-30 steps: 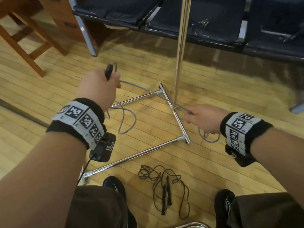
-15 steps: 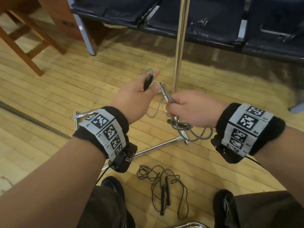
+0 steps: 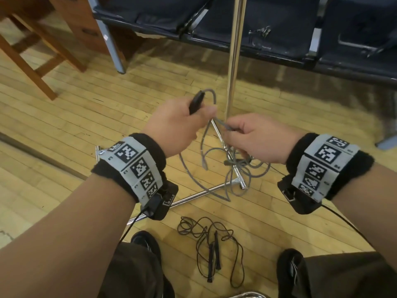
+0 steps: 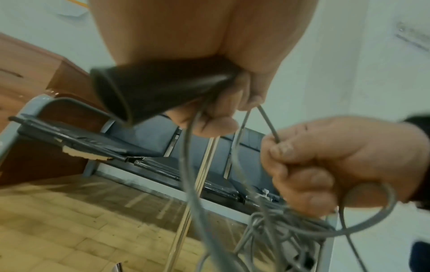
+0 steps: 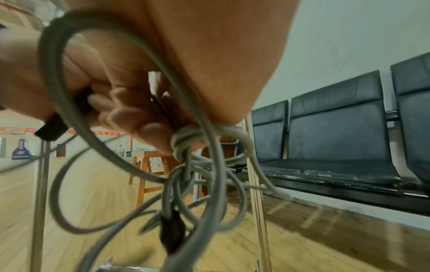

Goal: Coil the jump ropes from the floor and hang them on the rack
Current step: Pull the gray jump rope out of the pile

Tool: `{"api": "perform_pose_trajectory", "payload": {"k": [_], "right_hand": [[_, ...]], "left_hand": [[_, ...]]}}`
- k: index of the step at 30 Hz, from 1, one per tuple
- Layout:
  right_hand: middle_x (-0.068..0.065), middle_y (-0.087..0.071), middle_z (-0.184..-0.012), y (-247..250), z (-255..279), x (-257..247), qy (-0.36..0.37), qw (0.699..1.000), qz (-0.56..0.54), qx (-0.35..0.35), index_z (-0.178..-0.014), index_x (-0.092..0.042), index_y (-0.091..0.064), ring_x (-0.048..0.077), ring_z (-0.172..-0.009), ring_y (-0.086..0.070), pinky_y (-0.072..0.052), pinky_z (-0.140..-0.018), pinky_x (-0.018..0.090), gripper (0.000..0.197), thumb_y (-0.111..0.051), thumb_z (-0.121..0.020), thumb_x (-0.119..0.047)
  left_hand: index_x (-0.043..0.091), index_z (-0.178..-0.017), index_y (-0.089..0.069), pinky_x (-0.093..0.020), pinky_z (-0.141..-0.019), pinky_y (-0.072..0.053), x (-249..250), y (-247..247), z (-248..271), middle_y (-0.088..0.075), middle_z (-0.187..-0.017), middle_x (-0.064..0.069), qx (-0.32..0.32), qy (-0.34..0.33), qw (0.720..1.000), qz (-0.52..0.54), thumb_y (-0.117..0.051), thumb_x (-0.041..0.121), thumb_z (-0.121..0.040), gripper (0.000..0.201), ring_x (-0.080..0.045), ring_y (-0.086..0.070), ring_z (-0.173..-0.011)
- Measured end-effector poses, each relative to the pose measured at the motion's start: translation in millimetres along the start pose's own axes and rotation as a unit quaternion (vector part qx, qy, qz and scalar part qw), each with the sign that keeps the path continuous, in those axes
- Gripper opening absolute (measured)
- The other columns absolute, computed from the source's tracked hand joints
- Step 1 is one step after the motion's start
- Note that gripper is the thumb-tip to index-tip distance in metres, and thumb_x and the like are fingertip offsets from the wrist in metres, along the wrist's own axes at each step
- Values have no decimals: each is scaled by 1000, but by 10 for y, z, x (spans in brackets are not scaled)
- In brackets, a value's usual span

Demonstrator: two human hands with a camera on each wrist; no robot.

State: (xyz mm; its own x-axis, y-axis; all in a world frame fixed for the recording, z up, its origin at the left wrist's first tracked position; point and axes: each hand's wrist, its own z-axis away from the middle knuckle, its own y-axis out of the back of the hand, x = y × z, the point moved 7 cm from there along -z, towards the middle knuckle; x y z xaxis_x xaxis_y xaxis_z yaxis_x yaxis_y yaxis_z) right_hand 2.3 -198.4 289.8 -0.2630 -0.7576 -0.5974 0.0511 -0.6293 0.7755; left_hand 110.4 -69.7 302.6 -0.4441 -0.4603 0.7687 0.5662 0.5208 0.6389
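My left hand (image 3: 182,125) grips the black handle (image 3: 196,102) of a grey jump rope (image 3: 206,164) and pinches a loop of its cord. Just to its right, my right hand (image 3: 253,138) holds the cord between thumb and fingers, with tangled grey loops (image 5: 190,174) and a knot hanging below it. The left wrist view shows the handle (image 4: 149,92) in my left fingers and the right hand (image 4: 325,165) closed around the cord. A second, black jump rope (image 3: 211,248) lies loose on the floor between my shoes. The rack's chrome pole (image 3: 234,57) rises just behind my hands.
The rack's chrome base bars (image 3: 199,194) lie on the wooden floor under my hands. A row of dark seats (image 3: 279,29) runs along the back. A wooden stool (image 3: 32,57) and cabinet stand at the back left. My shoes (image 3: 146,241) are at the bottom.
My hands came together from apart: the left moved right, the right moved left and up. The stretched grey cord now hangs slack in loops below them.
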Motion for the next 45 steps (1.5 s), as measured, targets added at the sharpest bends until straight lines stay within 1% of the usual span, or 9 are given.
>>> {"api": "perform_pose_trajectory", "payload": {"k": [3,6,9,20,24,29,34,38,45], "right_hand": [[-8,-74,-77,-114,-41,135,-23,999,-43,-9,-89,-27,-62,0,-61,-66,-52,-59,27,20,-53,-104,-36],[-9,-75,-82,-265,-71,297,-53,997,-50,-36,-93,-30,-64,15,-68,-69,-58,-64,39,16,-54,-104,-35],[-14,-74,-84,-390,-53,465,-82,993,-37,-72,-98,-32,-68,6,-77,-68,-55,-71,28,18,-52,-104,-37],[0,-74,-92,-699,70,1098,-195,952,126,-199,-98,-25,-68,17,-84,-69,-57,-74,33,18,-58,-97,-39],[-4,-71,-74,-608,63,950,-168,962,133,-171,-82,-28,-67,11,-65,-63,-43,-56,26,24,-55,-99,-40],[-10,-66,-72,-310,-10,455,-102,982,115,-109,-85,-30,-71,7,-69,-61,-43,-57,26,18,-59,-98,-35],[-5,-67,-76,-199,3,188,-87,983,144,-75,-88,-28,-71,13,-71,-62,-54,-63,34,24,-53,-100,-40],[3,-67,-74,-115,42,183,-120,978,163,-48,-82,-21,-69,21,-68,-64,-56,-61,37,28,-51,-97,-36],[4,-66,-72,-52,92,196,-119,980,156,-41,-76,-21,-68,21,-67,-62,-51,-55,35,31,-49,-96,-36]], "left_hand": [[27,-75,-61,-11,-47,-41,0,175,17,-61,-57,13,76,-8,996,49,-58,52,-104,38,3,-56,-48],[29,-76,-60,-38,-66,-59,-53,281,49,-58,-60,14,115,-3,989,91,-56,52,-104,36,-8,-61,-60],[30,-78,-62,-58,-78,-62,-175,449,57,-59,-63,11,167,23,973,157,-57,57,-99,35,-17,-59,-63],[30,-79,-66,-38,-59,-57,-717,968,52,-63,-61,10,343,137,903,221,-60,61,-88,33,-9,-57,-52],[24,-99,-73,-42,-73,-61,-833,731,0,-77,-85,2,205,200,955,80,-50,54,-104,37,-17,-67,-69],[42,-138,-65,-17,-38,-40,-426,246,31,-65,-66,14,59,114,992,-6,-49,50,-108,35,2,-49,-40],[41,-113,-72,-47,-84,-64,-101,-332,142,-79,-101,5,-141,43,989,-1,-49,61,-104,32,-22,-76,-89],[28,-93,-69,-38,-65,-55,-22,-545,142,-68,-75,6,-173,2,983,-57,-49,57,-105,37,-8,-58,-58],[21,-86,-72,-32,-83,-57,31,-696,115,-80,-83,9,-222,-20,975,-9,-51,36,-110,35,-2,-75,-79]]}}
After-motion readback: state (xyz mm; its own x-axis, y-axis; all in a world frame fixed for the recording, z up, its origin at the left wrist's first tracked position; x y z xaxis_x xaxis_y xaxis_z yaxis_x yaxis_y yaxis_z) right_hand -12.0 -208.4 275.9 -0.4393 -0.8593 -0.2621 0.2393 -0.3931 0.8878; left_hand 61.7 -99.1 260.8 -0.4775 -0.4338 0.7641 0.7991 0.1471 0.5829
